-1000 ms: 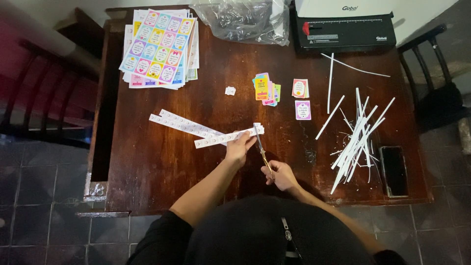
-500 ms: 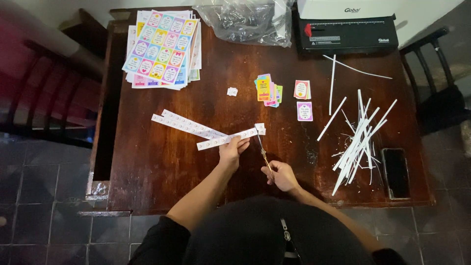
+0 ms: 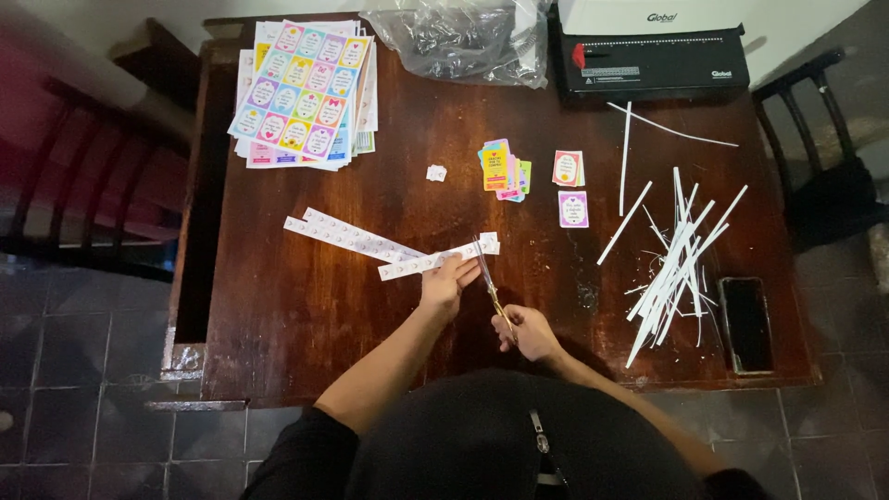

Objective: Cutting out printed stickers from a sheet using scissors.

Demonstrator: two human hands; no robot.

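Seen from above, a person cuts a white paper strip point(image 3: 435, 260) lying at the centre of a dark wooden table point(image 3: 278, 315). The left hand point(image 3: 448, 282) pinches the strip flat; the right hand point(image 3: 530, 331), at 5 o'clock from it, grips scissors point(image 3: 489, 278) whose blades meet the strip's right end. A clean snip likely needs steady holding. Bare wood lies at 7 o'clock; trimmings point(image 3: 676, 259) crowd 3 o'clock.

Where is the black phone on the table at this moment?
In the head view, the black phone lies flat near the right front corner of the wooden table, just right of the pile of white paper strips.
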